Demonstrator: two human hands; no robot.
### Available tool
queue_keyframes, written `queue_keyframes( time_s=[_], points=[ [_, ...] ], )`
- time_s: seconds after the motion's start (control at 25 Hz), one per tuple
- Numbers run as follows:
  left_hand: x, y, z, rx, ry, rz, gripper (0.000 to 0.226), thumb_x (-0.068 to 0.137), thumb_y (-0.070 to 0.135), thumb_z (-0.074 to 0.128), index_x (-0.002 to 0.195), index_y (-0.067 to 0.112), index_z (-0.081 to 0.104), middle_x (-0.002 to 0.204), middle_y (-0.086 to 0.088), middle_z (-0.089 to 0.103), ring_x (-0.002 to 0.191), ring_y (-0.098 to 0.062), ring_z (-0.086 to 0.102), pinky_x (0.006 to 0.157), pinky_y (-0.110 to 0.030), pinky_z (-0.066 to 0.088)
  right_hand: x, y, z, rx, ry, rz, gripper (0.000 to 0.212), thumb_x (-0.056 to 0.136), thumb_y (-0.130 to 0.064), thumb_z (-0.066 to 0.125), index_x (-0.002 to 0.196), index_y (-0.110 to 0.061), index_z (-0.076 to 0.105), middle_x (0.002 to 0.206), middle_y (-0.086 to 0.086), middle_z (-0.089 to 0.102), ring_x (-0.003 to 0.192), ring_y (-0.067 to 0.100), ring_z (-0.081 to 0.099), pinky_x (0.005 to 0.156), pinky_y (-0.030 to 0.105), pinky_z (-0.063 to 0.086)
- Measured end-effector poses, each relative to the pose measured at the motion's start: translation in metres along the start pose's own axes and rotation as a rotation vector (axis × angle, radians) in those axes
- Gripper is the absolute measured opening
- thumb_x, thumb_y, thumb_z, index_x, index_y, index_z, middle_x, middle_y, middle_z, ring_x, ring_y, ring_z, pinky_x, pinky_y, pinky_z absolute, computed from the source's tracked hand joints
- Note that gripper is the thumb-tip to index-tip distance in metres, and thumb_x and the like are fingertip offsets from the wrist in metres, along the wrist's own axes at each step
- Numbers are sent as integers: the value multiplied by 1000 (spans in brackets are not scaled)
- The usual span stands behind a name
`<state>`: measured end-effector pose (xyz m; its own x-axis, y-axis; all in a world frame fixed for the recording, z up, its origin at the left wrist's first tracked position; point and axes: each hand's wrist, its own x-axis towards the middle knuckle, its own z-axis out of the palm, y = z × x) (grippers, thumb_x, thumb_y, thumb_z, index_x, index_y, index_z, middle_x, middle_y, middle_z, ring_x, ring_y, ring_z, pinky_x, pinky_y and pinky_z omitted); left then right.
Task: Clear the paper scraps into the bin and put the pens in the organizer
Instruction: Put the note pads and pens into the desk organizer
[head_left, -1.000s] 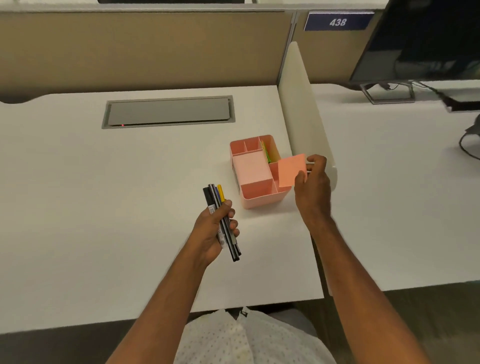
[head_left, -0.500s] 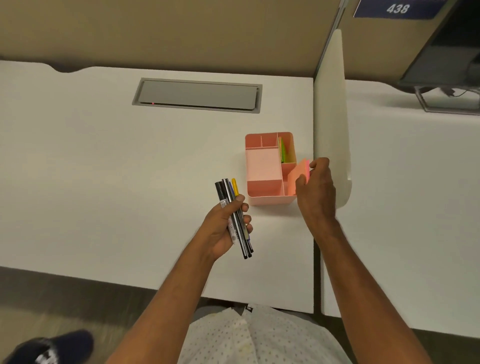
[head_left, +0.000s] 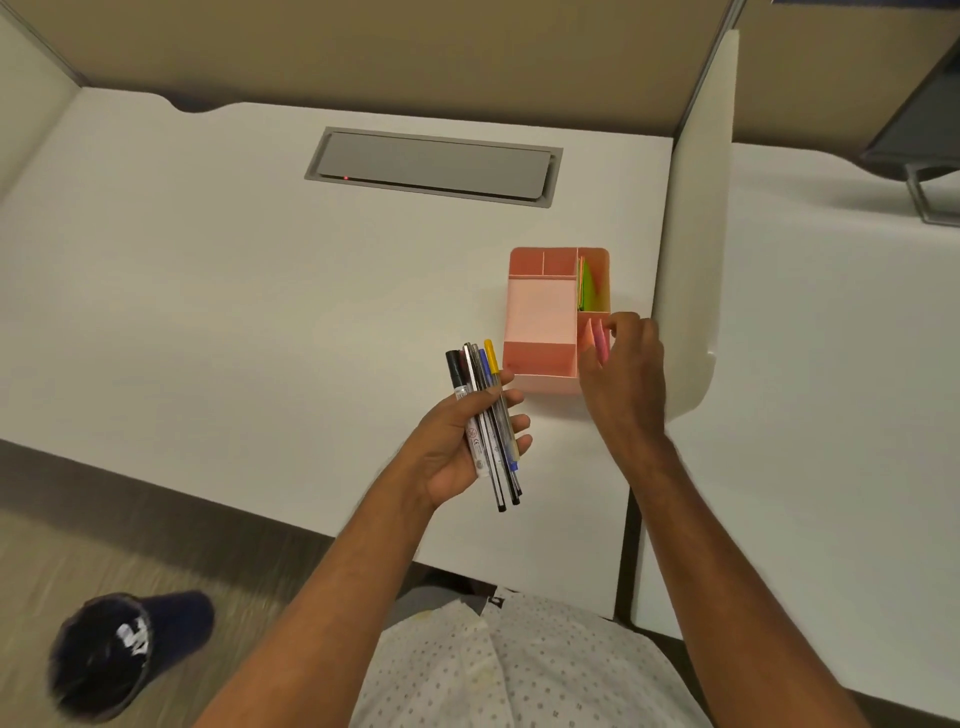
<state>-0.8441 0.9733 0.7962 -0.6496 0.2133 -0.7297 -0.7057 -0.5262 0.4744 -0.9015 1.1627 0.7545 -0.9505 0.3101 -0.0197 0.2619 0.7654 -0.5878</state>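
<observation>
We hold a bundle of pens (head_left: 485, 415) in our left hand (head_left: 462, 447), fingers wrapped around them, just in front of the pink organizer (head_left: 540, 317) on the white desk (head_left: 260, 312). Our right hand (head_left: 623, 364) pinches a pink pad of sticky notes (head_left: 597, 340) standing on edge in the organizer's near right compartment. Green notes (head_left: 589, 286) fill the compartment behind it. The dark bin (head_left: 104, 654) stands on the floor to our lower left, well apart from the desk.

Bare forearms, no sleeves showing; a pale garment (head_left: 519, 670) with small grey dots
</observation>
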Motion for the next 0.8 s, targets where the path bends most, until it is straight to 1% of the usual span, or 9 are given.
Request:
queue_keyframes(
  time_s=[0.08, 0.16, 0.2, 0.28, 0.44, 0.52, 0.6, 0.72, 0.8],
  points=[
    [-3, -1, 5, -14, -16, 8, 32, 101, 15, 59, 132, 12, 65, 110, -11, 74, 89, -29, 73, 77, -45, 62, -8, -7, -7, 155, -56, -60, 29, 101, -32, 63, 125, -18, 54, 127, 4, 56, 110, 16, 59, 81, 30, 61],
    [-5, 0, 10, 0, -14, 17, 30, 101, 15, 58, 129, 13, 67, 112, -11, 74, 94, -30, 74, 76, -44, 62, -18, -20, -19, 352, -200, -48, 19, 104, -30, 58, 120, -19, 57, 123, -3, 58, 107, 9, 58, 78, 16, 53],
    [-6, -1, 11, 10, -3, 19, 27, 100, 15, 59, 126, 14, 69, 111, -12, 74, 95, -31, 75, 75, -43, 62, -24, -27, -23, 431, -293, -21, 16, 105, -30, 55, 116, -19, 59, 118, -5, 61, 103, 8, 60, 75, 13, 48],
    [-6, -3, 13, 23, 10, 13, 26, 99, 14, 62, 124, 13, 67, 110, -15, 73, 99, -33, 75, 77, -46, 62, -38, -36, -24, 566, -476, 60, 20, 106, -34, 52, 110, -17, 62, 109, -7, 66, 100, 8, 63, 76, 18, 47],
    [-7, -5, 18, 108, -47, 45, 28, 101, 11, 58, 129, 13, 63, 110, -17, 76, 102, -34, 75, 84, -50, 62, -51, -41, -23, 785, -716, 232, 32, 105, -43, 54, 113, -16, 71, 101, -5, 77, 94, 10, 74, 71, 20, 58],
    [-9, -1, 17, 148, -73, 63, 25, 102, 10, 55, 125, 17, 64, 109, -14, 77, 99, -33, 76, 82, -48, 63, -50, -43, -26, 861, -730, 281, 32, 103, -37, 59, 111, -11, 75, 96, -4, 79, 88, 6, 75, 66, 15, 57],
    [-9, 9, 11, 178, -113, 56, 25, 102, 11, 55, 125, 19, 63, 109, -12, 78, 97, -32, 76, 79, -46, 63, -49, -52, -26, 845, -658, 272, 31, 102, -34, 62, 107, -8, 77, 97, 0, 80, 89, 9, 75, 67, 17, 57],
    [-6, 13, 12, 137, -103, 75, 27, 102, 9, 56, 125, 21, 64, 111, -14, 77, 99, -33, 76, 76, -46, 63, -49, -54, -25, 809, -595, 238, 26, 103, -31, 61, 101, -12, 78, 93, -3, 78, 84, 7, 74, 66, 15, 55],
    [-5, 19, 9, 126, -115, 70, 27, 101, 11, 57, 125, 21, 65, 113, -16, 76, 101, -36, 75, 77, -48, 63, -52, -60, -21, 821, -528, 239, 24, 104, -30, 59, 104, -15, 78, 99, -7, 78, 91, 8, 73, 71, 18, 56]
  ],
)
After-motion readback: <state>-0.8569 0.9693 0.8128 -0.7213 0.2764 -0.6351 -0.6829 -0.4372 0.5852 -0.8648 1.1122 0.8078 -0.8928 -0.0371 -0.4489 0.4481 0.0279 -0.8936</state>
